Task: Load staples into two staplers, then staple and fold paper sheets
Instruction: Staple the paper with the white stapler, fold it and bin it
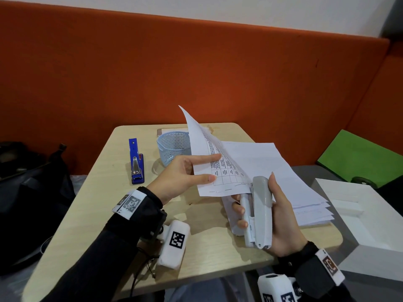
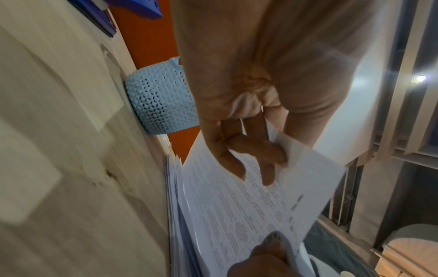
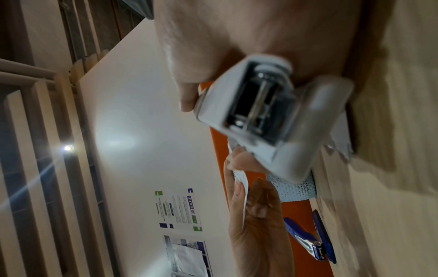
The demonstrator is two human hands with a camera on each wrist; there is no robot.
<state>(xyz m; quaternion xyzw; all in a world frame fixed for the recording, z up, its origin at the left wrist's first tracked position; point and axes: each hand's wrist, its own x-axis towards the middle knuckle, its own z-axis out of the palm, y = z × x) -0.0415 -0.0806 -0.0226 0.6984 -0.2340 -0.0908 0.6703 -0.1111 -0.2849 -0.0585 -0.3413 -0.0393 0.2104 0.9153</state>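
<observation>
My left hand (image 1: 214,168) pinches a folded printed sheet (image 1: 218,177) between thumb and fingers and holds it up above the table. Several staples run along its lower edge. My right hand (image 1: 255,199) grips a grey-white stapler (image 1: 260,210), whose mouth sits over the sheet's lower right corner. In the left wrist view my fingers (image 2: 260,155) clamp the sheet (image 2: 249,206), with the stapler tip (image 2: 282,241) below. The right wrist view shows the stapler's rear end (image 3: 267,120). A blue stapler (image 1: 136,162) lies on the table at the left.
A stack of white paper (image 1: 294,188) lies on the wooden table (image 1: 98,192) under my hands. A light blue mesh basket (image 1: 174,147) stands at the back. A white box (image 1: 359,214) sits to the right, a black bag (image 1: 28,192) to the left.
</observation>
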